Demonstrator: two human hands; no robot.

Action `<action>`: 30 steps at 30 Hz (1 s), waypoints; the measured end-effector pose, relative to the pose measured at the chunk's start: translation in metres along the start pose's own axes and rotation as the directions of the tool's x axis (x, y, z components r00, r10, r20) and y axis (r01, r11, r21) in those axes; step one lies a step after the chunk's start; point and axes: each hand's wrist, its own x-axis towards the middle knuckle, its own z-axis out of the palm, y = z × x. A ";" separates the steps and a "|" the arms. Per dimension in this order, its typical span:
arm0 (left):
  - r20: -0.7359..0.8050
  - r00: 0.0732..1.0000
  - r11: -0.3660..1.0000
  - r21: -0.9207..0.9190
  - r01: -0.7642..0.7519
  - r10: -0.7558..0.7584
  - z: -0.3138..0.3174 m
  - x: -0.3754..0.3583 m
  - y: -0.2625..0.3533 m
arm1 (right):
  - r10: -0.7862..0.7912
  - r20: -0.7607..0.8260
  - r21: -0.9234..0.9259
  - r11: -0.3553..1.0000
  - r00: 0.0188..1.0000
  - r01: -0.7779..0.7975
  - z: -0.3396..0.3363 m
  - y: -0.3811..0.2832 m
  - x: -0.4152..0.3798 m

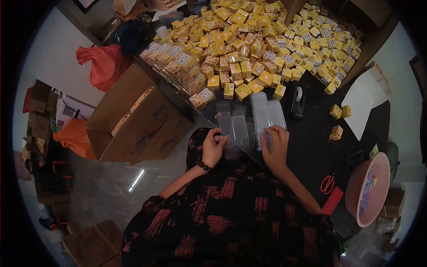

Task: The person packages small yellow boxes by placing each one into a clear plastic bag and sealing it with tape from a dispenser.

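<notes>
My left hand [213, 149] pinches the lower left edge of a clear plastic folding box [233, 127], which has open flaps at its far end. A beaded bracelet is on that wrist. My right hand [275, 147] has its thumb and fingertips closed at the near edge of a second batch of clear plastic box blanks [267, 115], lying flat on the black table. Whether it grips one blank or several is hard to make out. Just beyond both hands begins a big heap of small yellow boxes [242, 66].
A black tape dispenser [296, 104] stands right of the blanks. Loose yellow boxes [336, 132], red-handled scissors [327, 184] and a pink basin [367, 189] lie farther right. An open cardboard carton [155, 129] is on my left. Stacked small boxes [178, 66] line the table's left edge.
</notes>
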 end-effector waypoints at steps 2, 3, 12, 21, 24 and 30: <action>-0.001 0.999 0.997 0.065 -0.037 0.037 -0.003 -0.001 -0.006 | -0.019 0.003 0.011 1.000 1.000 0.019 0.000 -0.005 0.000; -0.046 0.993 0.990 0.100 -0.102 0.107 -0.006 -0.003 0.000 | -0.004 0.022 0.072 0.997 1.000 0.002 0.001 -0.009 -0.001; 0.145 0.697 0.393 0.736 -0.551 0.703 -0.003 -0.036 0.111 | 0.094 0.498 0.659 0.606 0.862 -0.446 0.025 -0.028 -0.006; 0.556 0.686 0.457 0.511 -0.728 0.470 -0.019 -0.032 0.116 | -0.238 0.421 0.426 0.904 0.875 0.041 0.002 -0.032 -0.003; 0.597 0.692 0.604 0.393 -0.694 0.406 -0.021 -0.031 0.112 | -0.233 0.534 0.442 0.896 0.813 -0.034 -0.002 -0.027 0.000; 0.773 0.591 0.808 0.185 -0.559 0.232 -0.023 -0.031 0.120 | -0.287 0.938 0.324 0.536 0.193 -0.779 -0.021 -0.022 0.027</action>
